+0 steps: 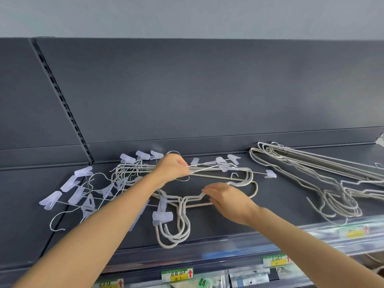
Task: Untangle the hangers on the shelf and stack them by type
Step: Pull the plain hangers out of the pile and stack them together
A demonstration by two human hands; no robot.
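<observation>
A tangle of hangers lies on the dark shelf (218, 223). My left hand (171, 168) pinches the thin wire bars of the clip hangers (209, 167), whose pale plastic clips fan out to the right. My right hand (226, 197) lies with straight fingers on the thick beige hangers (180, 227), whose hooks point toward the front edge. More clip hangers (76, 190) sprawl at the left. A separate stack of beige hangers (332, 183) sits at the right.
The shelf's dark back panel (207, 90) rises right behind the hangers, with a slotted upright (62, 100) at the left. Along the front edge runs a clear price rail with yellow labels (177, 275). Packaged goods hang below it.
</observation>
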